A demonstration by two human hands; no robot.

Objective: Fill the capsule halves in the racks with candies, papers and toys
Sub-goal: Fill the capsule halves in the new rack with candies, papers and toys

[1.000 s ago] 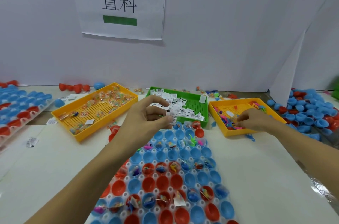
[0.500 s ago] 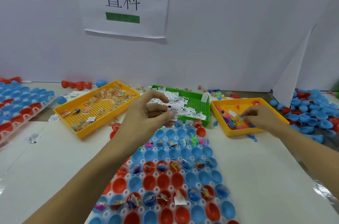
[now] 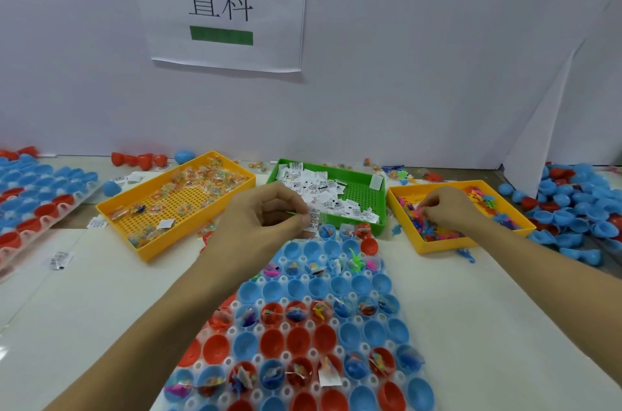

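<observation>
1. A pale wall (image 3: 420, 57) backs a white desk (image 3: 74, 309) under even light.
2. A paper sign (image 3: 222, 3) with black characters and a green bar hangs on the wall.

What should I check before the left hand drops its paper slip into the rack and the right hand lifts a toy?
1. Left hand pinches a paper slip: ok.
2. Slip is over the rack's far end, near the green tray: ok.
3. Empty blue capsule halves lie just below it: ok.
4. Right hand is in the toy tray, fingers curled among the toys: ok.
5. Only one toy pinched: cannot tell.
6. Candy tray is stocked: ok.
</observation>
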